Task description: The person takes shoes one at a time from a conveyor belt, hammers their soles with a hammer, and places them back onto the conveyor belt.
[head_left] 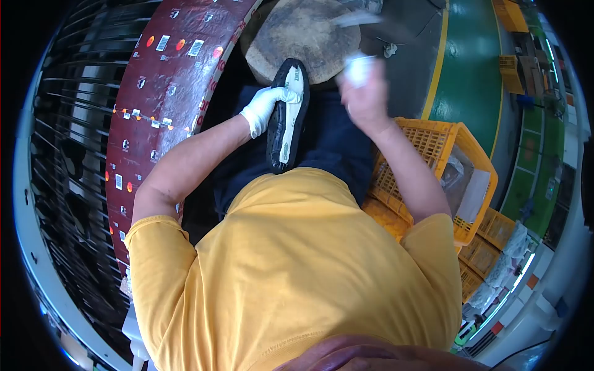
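My left hand (267, 109), in a white glove, is closed around the middle of a black shoe upper (276, 139). The shoe's underside faces up, showing a long white insole board (293, 110) with green print, framed by the black edge folded in around it. Its toe end points away from me, over the near edge of a round wooden block (303, 37). My right hand (366, 93) is raised to the right of the block, smeared by motion, its fingers curled and partly covered in white. Beyond it a pale, blurred streak (359, 18) hangs over the block; its kind cannot be made out.
On my left runs a curved, dark red surface (164, 80) with printed labels, beside a black wire rack (68, 148). To my right stands a yellow plastic crate (427, 139) with a clear bag and a board inside. A green floor lane (467, 62) with yellow lines lies farther right.
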Tool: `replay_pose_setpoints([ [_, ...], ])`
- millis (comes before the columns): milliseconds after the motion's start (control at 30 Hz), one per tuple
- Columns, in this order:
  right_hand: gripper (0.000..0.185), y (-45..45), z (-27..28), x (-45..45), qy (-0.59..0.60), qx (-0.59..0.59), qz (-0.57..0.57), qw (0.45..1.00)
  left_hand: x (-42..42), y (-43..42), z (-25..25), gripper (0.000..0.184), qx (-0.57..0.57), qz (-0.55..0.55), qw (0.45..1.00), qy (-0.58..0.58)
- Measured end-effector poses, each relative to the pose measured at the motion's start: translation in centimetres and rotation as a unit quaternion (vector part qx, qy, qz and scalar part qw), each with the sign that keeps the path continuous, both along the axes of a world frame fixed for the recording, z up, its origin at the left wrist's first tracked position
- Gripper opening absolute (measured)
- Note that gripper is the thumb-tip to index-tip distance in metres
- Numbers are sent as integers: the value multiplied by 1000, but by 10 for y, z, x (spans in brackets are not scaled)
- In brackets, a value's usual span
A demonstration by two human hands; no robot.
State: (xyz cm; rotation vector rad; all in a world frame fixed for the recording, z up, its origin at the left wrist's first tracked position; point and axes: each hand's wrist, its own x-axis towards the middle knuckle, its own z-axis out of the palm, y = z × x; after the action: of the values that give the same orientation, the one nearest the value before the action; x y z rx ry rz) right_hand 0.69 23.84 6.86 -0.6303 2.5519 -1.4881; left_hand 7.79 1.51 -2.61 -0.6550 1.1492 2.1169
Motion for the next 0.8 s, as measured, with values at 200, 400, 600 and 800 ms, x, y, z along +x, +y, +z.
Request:
replay_pose_setpoints([
  [200, 35, -1, 58, -4, -16, 0, -7, 1000, -1, 1, -17, 46, 31, -12, 999, -15],
  [400, 43, 7, 11, 3, -29, 279, 102, 954, -1, 0, -11, 46, 68, 0, 997, -37],
  [600, 36, -8, 5, 14, -22, -70, -93, 993, -3, 2, -1, 45, 3, 6, 1000, -18],
  [800, 35, 8, 50, -1, -71, 25, 33, 997, -6, 0, 13, 41, 6, 16, 1000, -23],
])
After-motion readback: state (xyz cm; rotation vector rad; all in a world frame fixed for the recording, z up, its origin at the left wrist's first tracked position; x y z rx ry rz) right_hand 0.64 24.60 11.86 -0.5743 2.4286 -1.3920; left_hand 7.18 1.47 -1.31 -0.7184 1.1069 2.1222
